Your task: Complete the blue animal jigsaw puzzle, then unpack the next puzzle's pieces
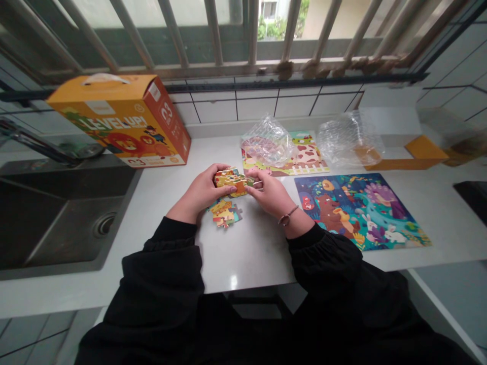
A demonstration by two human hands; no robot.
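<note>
A stack of jigsaw puzzle pieces (233, 181) is held just above the white counter, between both hands. My left hand (205, 190) wraps round the stack's left side, thumb along the front. At its right end, the fingers and thumb of my right hand (268, 190) pinch pieces of the same stack. Below the hands lie several loose puzzle pieces (225, 213), yellow, orange and green, overlapping on the counter. To the right rests a blue picture sheet (395, 215) with a bear and white rabbits. Behind the hands is a farm picture sheet (304, 152) with a cow.
An orange LEVEL UP box (131, 132) stands at the back left beside the sink (68, 228). Clear plastic wrap (272, 139) lies on the farm sheet, with more crumpled plastic (348, 139) beside it. An open white and orange box (399, 157) is at the back right.
</note>
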